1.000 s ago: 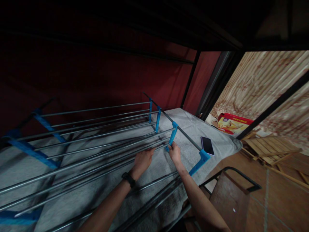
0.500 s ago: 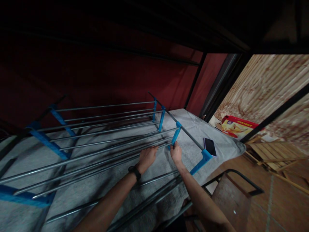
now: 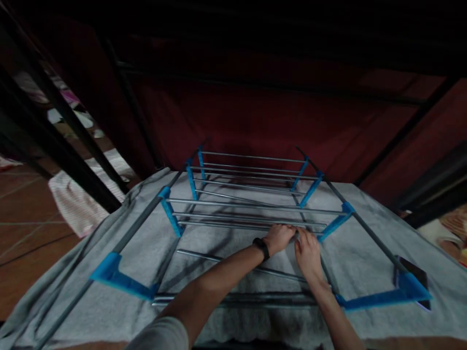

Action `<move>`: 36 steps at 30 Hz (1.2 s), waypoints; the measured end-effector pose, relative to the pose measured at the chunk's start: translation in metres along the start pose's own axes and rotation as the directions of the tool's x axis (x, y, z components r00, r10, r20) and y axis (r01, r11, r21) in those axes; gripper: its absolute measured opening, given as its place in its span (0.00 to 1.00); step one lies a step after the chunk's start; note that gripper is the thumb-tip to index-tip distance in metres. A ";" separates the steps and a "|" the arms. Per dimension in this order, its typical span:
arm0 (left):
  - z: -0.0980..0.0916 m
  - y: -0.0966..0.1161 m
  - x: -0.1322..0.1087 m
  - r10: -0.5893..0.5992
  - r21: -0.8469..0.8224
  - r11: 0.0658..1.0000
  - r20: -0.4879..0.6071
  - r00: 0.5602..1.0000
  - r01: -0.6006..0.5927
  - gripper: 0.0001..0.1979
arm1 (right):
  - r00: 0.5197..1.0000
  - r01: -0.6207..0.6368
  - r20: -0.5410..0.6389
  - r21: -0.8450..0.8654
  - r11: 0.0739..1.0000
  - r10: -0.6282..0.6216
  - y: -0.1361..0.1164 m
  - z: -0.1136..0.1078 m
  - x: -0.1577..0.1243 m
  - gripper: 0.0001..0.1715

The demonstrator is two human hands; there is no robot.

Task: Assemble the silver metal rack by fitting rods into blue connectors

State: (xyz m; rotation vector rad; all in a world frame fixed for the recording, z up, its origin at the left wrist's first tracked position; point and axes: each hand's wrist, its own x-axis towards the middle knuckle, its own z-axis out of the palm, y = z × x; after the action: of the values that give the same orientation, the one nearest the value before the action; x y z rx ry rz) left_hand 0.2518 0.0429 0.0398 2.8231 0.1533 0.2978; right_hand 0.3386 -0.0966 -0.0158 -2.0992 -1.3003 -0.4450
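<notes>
A rack of thin metal rods [image 3: 255, 204] and blue plastic brackets [image 3: 170, 214] lies on a grey cloth [image 3: 233, 243]. My left hand [image 3: 280, 236], with a black band at the wrist, has its fingers closed round a lower rod, right of the rack's middle. Beside it, my right hand [image 3: 307, 250] reaches to the same rod with its fingertips, close to the blue bracket on the right [image 3: 333, 224]; its grip is partly hidden. A loose-looking rod [image 3: 197, 254] lies slantwise beneath my left forearm.
A phone [image 3: 419, 274] lies at the right, partly behind the front right bracket. Dark posts and a red wall [image 3: 255, 116] stand behind the rack. A striped cloth [image 3: 78, 194] hangs or lies over the tiled floor at the left.
The view has swung left, showing the rack's whole width. My right hand has come off the right bracket and moved to the rod, next to my left hand.
</notes>
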 end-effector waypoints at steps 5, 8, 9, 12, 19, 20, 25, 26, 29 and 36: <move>0.001 -0.004 -0.014 0.035 0.010 0.999 -0.096 0.995 -0.034 0.14 | 0.984 0.159 0.104 -0.174 0.972 -0.143 0.011 0.004 0.015 0.26; -0.010 -0.004 -0.039 0.002 0.055 0.998 -0.146 0.989 0.006 0.17 | 0.973 0.216 0.132 -0.218 0.952 -0.190 0.020 0.004 0.018 0.24; -0.014 -0.005 -0.052 -0.020 0.063 0.998 -0.173 0.985 0.031 0.17 | 0.970 0.228 0.134 -0.219 0.949 -0.203 0.022 0.004 0.018 0.23; -0.022 -0.017 -0.106 -0.163 -0.022 0.986 -0.333 0.929 0.165 0.15 | 0.966 0.252 0.122 -0.214 0.944 -0.230 0.027 0.007 0.017 0.22; -0.030 -0.111 -0.249 -0.764 -0.731 0.526 -0.631 -0.137 0.435 0.12 | 0.957 0.285 0.114 -0.201 0.937 -0.267 0.034 0.009 0.016 0.21; -0.033 -0.126 -0.259 -0.761 -0.763 0.485 -0.609 -0.224 0.427 0.14 | 0.957 0.287 0.114 -0.204 0.936 -0.268 0.034 0.009 0.016 0.22; -0.049 -0.172 -0.258 -0.807 -0.814 0.438 -0.543 -0.232 0.382 0.17 | 0.955 0.295 0.096 -0.198 0.935 -0.281 0.035 0.011 0.015 0.20; -0.051 -0.175 -0.254 -0.815 -0.817 0.439 -0.537 -0.219 0.374 0.16 | 0.954 0.298 0.092 -0.186 0.936 -0.285 0.035 0.011 0.015 0.20; -0.051 -0.176 -0.248 -0.811 -0.814 0.452 -0.545 -0.212 0.365 0.12 | 0.951 0.306 0.088 -0.140 0.942 -0.296 0.036 0.011 0.017 0.21; -0.043 -0.172 -0.251 -0.799 -0.801 0.477 -0.566 -0.202 0.362 0.08 | 0.960 0.277 0.070 -0.083 0.957 -0.272 0.041 0.011 0.016 0.20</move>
State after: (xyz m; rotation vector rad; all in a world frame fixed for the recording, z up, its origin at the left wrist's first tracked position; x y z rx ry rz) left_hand -0.0151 0.1846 -0.0190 1.2832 1.5384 1.6044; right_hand 0.3821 -0.0914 -0.0279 -2.0246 -1.6444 -0.5751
